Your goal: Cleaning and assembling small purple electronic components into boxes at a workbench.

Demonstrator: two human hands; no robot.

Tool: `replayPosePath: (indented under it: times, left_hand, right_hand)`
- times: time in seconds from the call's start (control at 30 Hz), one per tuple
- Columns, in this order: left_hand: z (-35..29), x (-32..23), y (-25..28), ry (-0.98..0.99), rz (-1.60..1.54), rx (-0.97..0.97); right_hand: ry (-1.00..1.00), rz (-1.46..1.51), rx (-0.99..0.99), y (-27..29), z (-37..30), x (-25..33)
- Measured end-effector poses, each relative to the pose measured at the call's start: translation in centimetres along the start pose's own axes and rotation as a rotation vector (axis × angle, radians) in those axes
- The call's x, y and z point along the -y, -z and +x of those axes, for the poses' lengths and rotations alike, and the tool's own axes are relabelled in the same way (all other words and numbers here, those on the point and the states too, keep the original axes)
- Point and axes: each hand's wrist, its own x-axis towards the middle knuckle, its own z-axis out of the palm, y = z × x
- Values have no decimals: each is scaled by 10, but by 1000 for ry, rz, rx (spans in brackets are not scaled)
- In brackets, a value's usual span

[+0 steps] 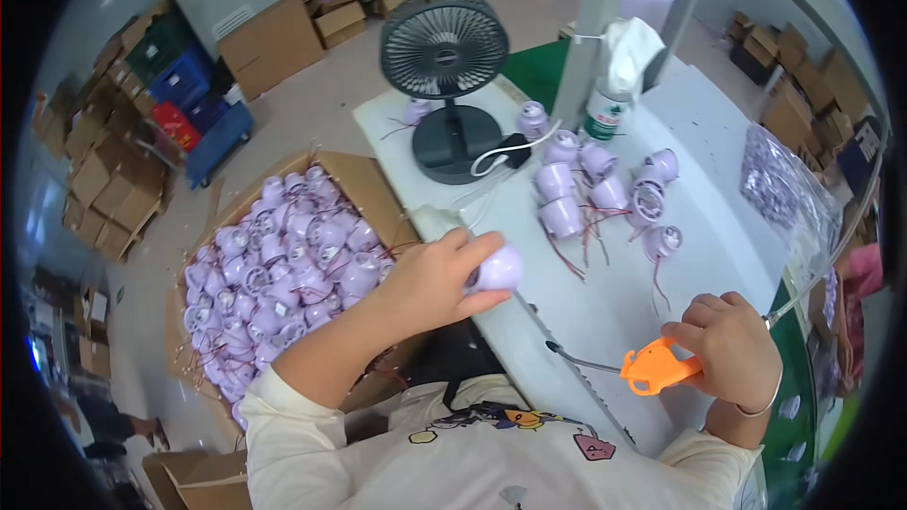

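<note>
My left hand (pixel 425 285) is closed round a smooth lavender plastic housing (pixel 502 268) over the near left edge of the white table (pixel 605 312). Its fingers and thumb cover part of the housing. To the right, my right hand (pixel 735 351) grips an orange air blow gun (pixel 657 367). A thin grey nozzle with a black tip points from it toward the left, and a hose leads off behind the hand. Several more lavender housings (pixel 561 215) with red and dark wires stand and lie on the table beyond my hands.
An open cardboard box (pixel 364 175) full of lavender housings stands left of the table. A black fan (pixel 444 47) with a white cable is at the table's far end, near a green-and-white bottle (pixel 607 113) beside a metal post. A clear bag (pixel 779 179) of small parts lies at right.
</note>
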Motion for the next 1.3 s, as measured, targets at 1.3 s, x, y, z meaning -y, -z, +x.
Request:
replayPosePath:
  times: [1.3]
  left_hand:
    - [-307, -23, 30, 1012, 284, -287]
  right_hand:
    - [-184, 169, -129, -52, 40, -18]
